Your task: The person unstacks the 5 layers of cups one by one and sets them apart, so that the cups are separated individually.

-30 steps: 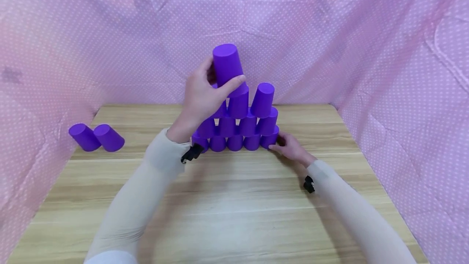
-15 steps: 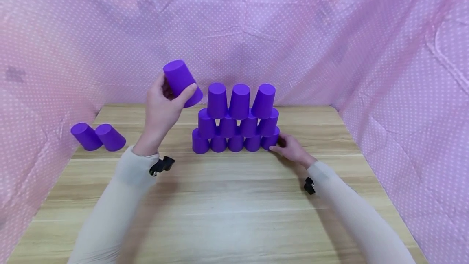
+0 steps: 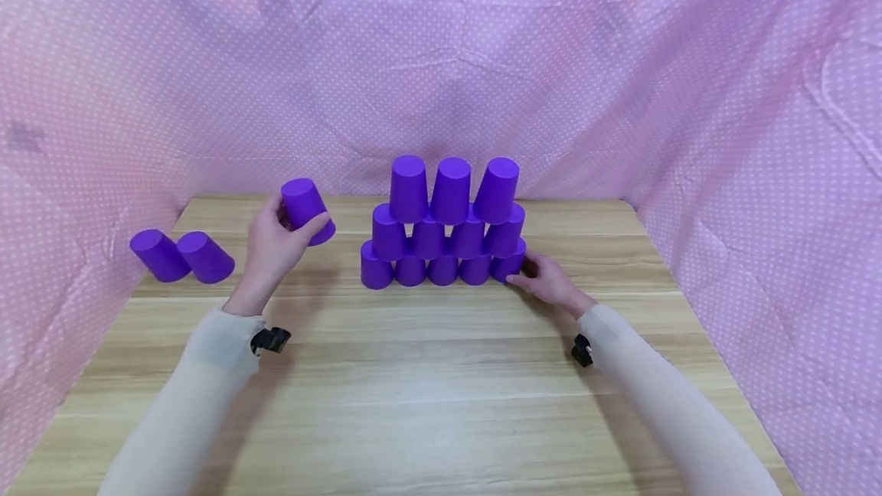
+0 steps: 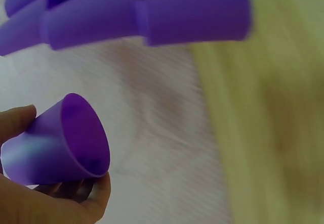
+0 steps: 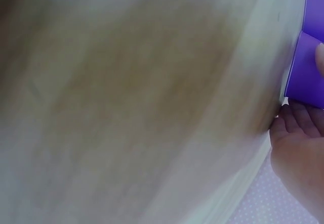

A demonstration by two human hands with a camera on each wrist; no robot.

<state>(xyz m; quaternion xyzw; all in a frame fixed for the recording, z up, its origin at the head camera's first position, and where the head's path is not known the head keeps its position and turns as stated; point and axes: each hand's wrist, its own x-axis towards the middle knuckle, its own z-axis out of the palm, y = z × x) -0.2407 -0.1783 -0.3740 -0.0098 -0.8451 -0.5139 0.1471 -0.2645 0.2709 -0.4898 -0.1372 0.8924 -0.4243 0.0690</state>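
Left hand (image 3: 271, 245): grips tilted cup (image 3: 303, 205) above surface (image 3: 427, 396). Right hand (image 3: 549, 280): grips right end cup (image 3: 505, 266) at base of stack (image 3: 451, 194).

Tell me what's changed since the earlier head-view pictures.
The left hand has moved the held cup leftward and down, from the top of the stack to beside it on the left. Nothing was visibly picked up or let go. Unchanged: the right hand at the bottom right cup, and the two leaning cups at far left.

Plain purple cups (image 3: 451, 191); white-dotted pink cloth (image 3: 441, 37)
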